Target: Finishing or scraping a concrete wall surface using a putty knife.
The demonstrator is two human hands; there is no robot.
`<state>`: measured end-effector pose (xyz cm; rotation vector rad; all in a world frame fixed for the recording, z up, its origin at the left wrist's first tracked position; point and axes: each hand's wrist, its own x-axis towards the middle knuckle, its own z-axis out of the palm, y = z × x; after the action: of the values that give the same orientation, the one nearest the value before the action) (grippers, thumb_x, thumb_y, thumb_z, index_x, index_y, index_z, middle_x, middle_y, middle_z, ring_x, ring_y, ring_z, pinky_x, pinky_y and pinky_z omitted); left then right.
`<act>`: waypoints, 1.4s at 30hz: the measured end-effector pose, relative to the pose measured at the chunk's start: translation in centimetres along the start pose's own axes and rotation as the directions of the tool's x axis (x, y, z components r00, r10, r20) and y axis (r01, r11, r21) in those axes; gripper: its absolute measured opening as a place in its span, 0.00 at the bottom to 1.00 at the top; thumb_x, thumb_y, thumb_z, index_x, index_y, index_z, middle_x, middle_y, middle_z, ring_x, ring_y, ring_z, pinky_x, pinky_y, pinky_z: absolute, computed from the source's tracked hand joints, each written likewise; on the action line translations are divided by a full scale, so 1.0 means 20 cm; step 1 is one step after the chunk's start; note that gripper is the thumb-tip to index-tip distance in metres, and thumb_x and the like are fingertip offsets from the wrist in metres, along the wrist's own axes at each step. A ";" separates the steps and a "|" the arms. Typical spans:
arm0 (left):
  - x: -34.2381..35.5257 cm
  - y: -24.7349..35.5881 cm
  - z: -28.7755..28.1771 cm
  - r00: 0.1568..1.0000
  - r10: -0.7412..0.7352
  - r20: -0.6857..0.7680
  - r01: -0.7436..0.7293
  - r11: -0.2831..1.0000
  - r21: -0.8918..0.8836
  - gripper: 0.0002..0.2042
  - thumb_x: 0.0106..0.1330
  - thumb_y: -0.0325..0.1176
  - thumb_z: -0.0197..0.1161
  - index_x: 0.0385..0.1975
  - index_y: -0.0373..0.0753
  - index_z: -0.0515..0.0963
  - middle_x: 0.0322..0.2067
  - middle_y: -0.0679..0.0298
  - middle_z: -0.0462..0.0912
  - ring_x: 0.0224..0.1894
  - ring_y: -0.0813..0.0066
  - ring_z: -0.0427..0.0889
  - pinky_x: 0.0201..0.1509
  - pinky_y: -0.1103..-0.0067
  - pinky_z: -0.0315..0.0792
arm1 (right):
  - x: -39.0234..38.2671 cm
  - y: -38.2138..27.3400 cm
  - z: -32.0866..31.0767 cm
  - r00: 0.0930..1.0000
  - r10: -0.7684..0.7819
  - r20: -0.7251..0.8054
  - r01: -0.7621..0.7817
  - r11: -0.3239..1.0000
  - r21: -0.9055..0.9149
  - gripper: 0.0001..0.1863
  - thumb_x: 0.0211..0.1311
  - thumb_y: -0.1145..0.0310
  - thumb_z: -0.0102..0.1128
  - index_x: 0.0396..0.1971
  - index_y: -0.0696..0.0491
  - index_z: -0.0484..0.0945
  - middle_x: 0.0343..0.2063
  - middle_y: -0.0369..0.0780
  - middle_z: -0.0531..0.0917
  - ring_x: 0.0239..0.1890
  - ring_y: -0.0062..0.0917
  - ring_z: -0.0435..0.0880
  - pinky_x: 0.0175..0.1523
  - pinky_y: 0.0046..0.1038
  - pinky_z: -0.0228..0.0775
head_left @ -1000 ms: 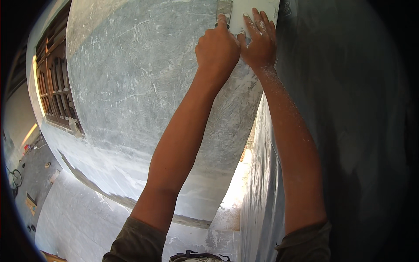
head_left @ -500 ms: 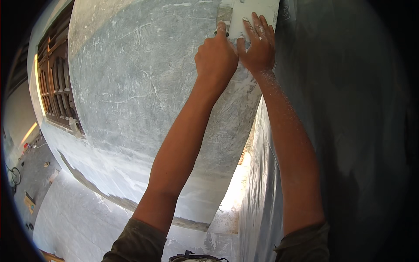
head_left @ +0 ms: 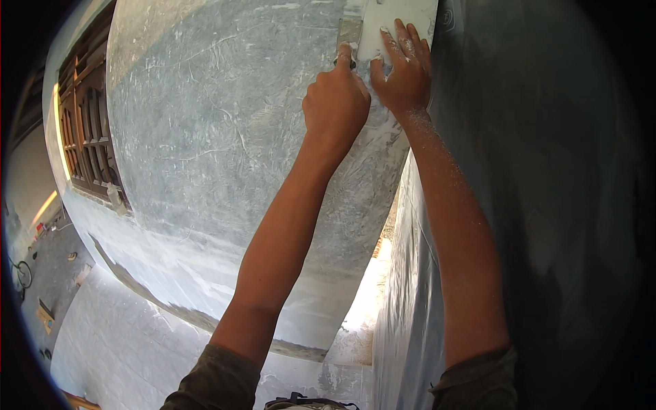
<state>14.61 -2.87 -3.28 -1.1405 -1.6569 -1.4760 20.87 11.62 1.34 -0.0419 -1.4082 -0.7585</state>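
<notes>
My left hand (head_left: pixel 335 102) is closed round a putty knife (head_left: pixel 350 31), its forefinger stretched along the tool toward the flat metal blade. The handle is mostly hidden in my fist. The blade lies against the grey plastered wall (head_left: pixel 205 130), beside the left edge of a smooth white panel (head_left: pixel 396 8). On that panel my right hand (head_left: pixel 405 78) rests with its fingers spread, white smears and dust on the fingers and wrist. Both arms reach up to the wall's right-hand edge.
A wooden shuttered window (head_left: pixel 89 130) is set in the wall at far left. Grey sheeting (head_left: pixel 403 287) hangs at the right, with a bright gap beside it. Pale sheeting (head_left: pixel 137 342) covers the floor below. Small objects lie on the floor at far left.
My left hand and the putty knife have slid a little way down the wall, showing more of the blade. My right hand has stayed in place on the panel.
</notes>
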 end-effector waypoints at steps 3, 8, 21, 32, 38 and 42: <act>0.06 0.01 0.01 1.000 0.012 -0.020 -0.012 0.999 -0.032 0.25 0.67 0.36 0.54 0.66 0.43 0.71 0.35 0.39 0.85 0.39 0.36 0.85 0.46 0.52 0.78 | 0.00 0.00 0.00 1.000 -0.003 0.003 0.003 1.000 0.003 0.26 0.55 0.66 0.61 0.58 0.51 0.80 0.67 0.43 0.72 0.72 0.39 0.65 0.75 0.46 0.52; 0.08 0.00 0.01 0.998 0.037 -0.052 -0.041 0.996 -0.078 0.25 0.67 0.36 0.54 0.66 0.44 0.71 0.35 0.39 0.85 0.39 0.36 0.84 0.47 0.52 0.78 | 0.00 0.01 0.01 1.000 -0.012 0.002 0.012 1.000 0.024 0.26 0.55 0.63 0.59 0.56 0.52 0.81 0.66 0.45 0.73 0.72 0.40 0.64 0.76 0.48 0.48; 0.07 -0.01 0.01 0.998 0.039 -0.049 -0.043 0.996 -0.073 0.25 0.68 0.37 0.54 0.66 0.45 0.71 0.35 0.39 0.85 0.40 0.36 0.84 0.47 0.52 0.78 | -0.01 0.02 0.00 1.000 -0.009 0.018 0.009 1.000 0.018 0.26 0.56 0.65 0.59 0.56 0.52 0.81 0.67 0.44 0.72 0.72 0.39 0.64 0.76 0.48 0.49; 0.09 -0.01 0.02 0.999 0.029 -0.037 -0.032 0.997 -0.065 0.25 0.68 0.37 0.54 0.66 0.45 0.71 0.35 0.39 0.85 0.39 0.36 0.84 0.46 0.51 0.77 | -0.01 0.01 0.00 1.000 -0.009 0.022 0.008 1.000 0.027 0.26 0.55 0.64 0.60 0.57 0.52 0.81 0.67 0.44 0.72 0.72 0.39 0.63 0.76 0.47 0.49; 0.15 -0.02 0.00 0.995 0.070 -0.076 -0.077 0.993 -0.089 0.25 0.68 0.37 0.54 0.66 0.45 0.71 0.35 0.39 0.85 0.40 0.35 0.84 0.47 0.51 0.77 | 0.00 -0.01 0.00 1.000 -0.009 0.015 0.008 1.000 0.029 0.26 0.55 0.65 0.60 0.56 0.53 0.81 0.66 0.45 0.72 0.72 0.40 0.64 0.76 0.47 0.49; 0.20 0.00 0.01 0.990 0.077 -0.116 -0.083 0.995 -0.053 0.25 0.68 0.37 0.54 0.66 0.46 0.71 0.35 0.39 0.85 0.39 0.35 0.84 0.47 0.51 0.77 | -0.01 0.00 0.00 1.000 -0.010 0.026 0.009 1.000 0.024 0.26 0.55 0.65 0.60 0.56 0.53 0.81 0.66 0.45 0.72 0.72 0.40 0.64 0.76 0.47 0.49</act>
<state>12.93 -1.95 0.34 -1.1195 -1.4835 -1.5180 20.82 11.65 1.23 -0.0270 -1.4432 -0.7517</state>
